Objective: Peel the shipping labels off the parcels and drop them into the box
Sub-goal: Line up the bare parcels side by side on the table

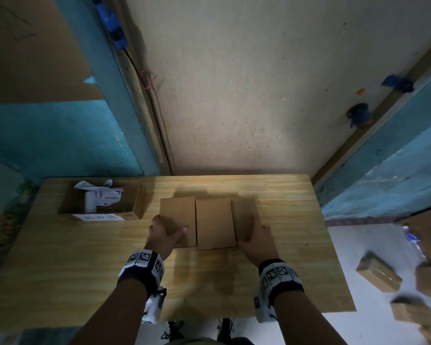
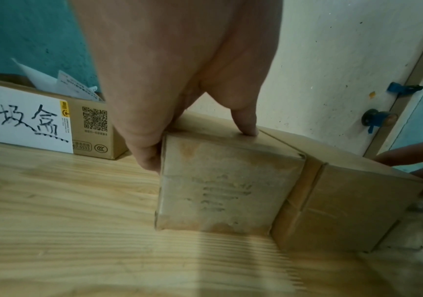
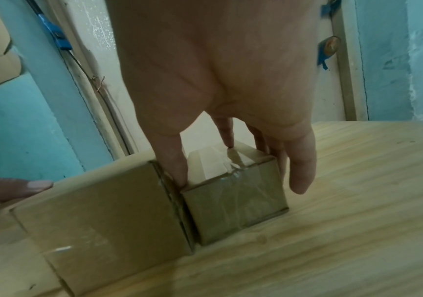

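Both forearms, banded with black-and-white marker cuffs, are seen from the head view reaching over the near edge of the wooden worktop. Three plain brown cardboard parcels are lined up side by side, touching, at mid-worktop. The left hand is clamped on the leftmost parcel, thumb on top, fingers down its outer side. The right hand is wrapped over the rightmost parcel. An open cardboard box holding peeled white labels is set at the far left, apart from the parcels; bare grain is left all round.

From the left wrist, the leftmost parcel is shown with a scuffed, label-free end face, pinched at its top edge.

From the right wrist, the rightmost parcel is shown glossy with clear tape, gripped between thumb and fingers.
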